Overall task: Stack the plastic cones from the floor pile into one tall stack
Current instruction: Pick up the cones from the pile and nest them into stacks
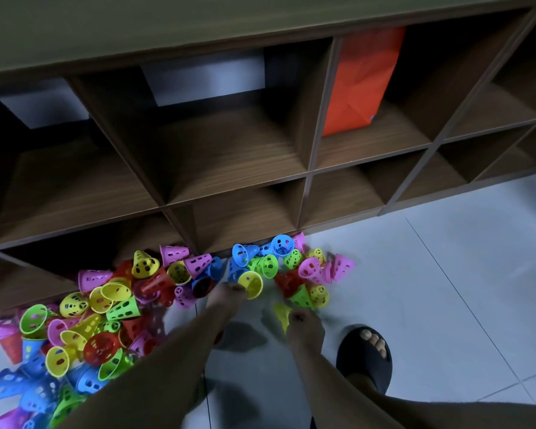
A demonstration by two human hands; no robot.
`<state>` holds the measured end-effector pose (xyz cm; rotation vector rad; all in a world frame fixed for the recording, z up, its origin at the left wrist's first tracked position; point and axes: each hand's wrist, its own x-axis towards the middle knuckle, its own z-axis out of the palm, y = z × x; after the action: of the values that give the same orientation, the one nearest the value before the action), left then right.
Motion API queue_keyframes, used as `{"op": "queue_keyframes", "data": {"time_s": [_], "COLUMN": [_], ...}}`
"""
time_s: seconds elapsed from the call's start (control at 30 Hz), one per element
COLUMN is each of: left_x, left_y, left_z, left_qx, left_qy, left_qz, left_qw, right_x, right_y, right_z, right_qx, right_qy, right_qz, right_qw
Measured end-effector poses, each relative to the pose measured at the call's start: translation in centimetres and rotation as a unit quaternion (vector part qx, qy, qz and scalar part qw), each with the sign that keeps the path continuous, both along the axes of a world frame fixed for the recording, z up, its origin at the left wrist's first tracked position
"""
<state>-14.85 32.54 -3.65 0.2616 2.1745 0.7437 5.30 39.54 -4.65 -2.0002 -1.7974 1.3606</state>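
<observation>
A pile of perforated plastic cones (106,305) in pink, yellow, green, blue and red lies on the white tiled floor along the foot of a wooden shelf unit. My left hand (226,294) reaches into the pile and grips a yellow cone (252,284) by its rim. My right hand (304,326) is lower and to the right, and holds another yellow cone (281,314) that is blurred by motion. More cones (310,267) lie scattered behind my right hand.
The brown cubby shelf (308,178) stands right behind the pile, with an orange bag (362,82) in one compartment. My foot in a black slipper (367,357) is planted on the tiles at lower right. White floor tiles (446,274) stretch to the right.
</observation>
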Motion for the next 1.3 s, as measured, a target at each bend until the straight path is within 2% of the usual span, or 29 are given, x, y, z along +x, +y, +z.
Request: {"op": "queue_keyframes", "data": {"time_s": [0.07,0.2,0.3,0.6,0.8,0.9,0.97,1.07,1.2,1.3], "left_x": [-0.3,-1.2,-1.8,-2.8,-2.3,-2.0,-2.2,-2.1,-2.0,-2.1], "left_y": [-0.8,-3.6,-5.7,-11.3,-13.5,-13.6,-13.6,-13.4,-13.5,-14.0], "left_z": [1.0,3.5,5.3,9.2,9.3,9.8,9.4,8.7,8.1,7.6], "left_qx": [0.020,0.082,0.086,0.164,0.159,0.172,0.196,0.233,0.237,0.220], "left_qy": [0.055,0.076,0.076,0.116,0.137,0.092,0.007,-0.133,-0.204,-0.239], "left_qz": [-0.024,-0.053,-0.060,0.021,0.048,0.067,0.118,0.216,0.294,0.325], "left_qw": [0.998,0.992,0.992,0.979,0.977,0.979,0.973,0.939,0.903,0.888], "right_x": [-0.8,-3.0,-4.4,-6.3,-7.1,-7.0,-7.0,-7.2,-7.2,-7.3], "right_y": [-0.1,-0.7,-1.2,-3.3,-3.8,-4.0,-4.0,-4.3,-4.9,-5.2], "right_z": [0.4,2.7,3.7,4.6,6.1,7.1,7.6,8.0,7.4,7.0], "right_qx": [-0.004,-0.021,-0.054,-0.160,-0.197,-0.209,-0.236,-0.301,-0.375,-0.382], "right_qy": [0.020,0.091,0.149,0.226,0.258,0.267,0.289,0.334,0.366,0.366], "right_qz": [-0.013,-0.070,-0.114,-0.147,-0.131,-0.126,-0.127,-0.143,-0.167,-0.193], "right_qw": [1.000,0.993,0.981,0.950,0.937,0.932,0.919,0.882,0.835,0.826]}}
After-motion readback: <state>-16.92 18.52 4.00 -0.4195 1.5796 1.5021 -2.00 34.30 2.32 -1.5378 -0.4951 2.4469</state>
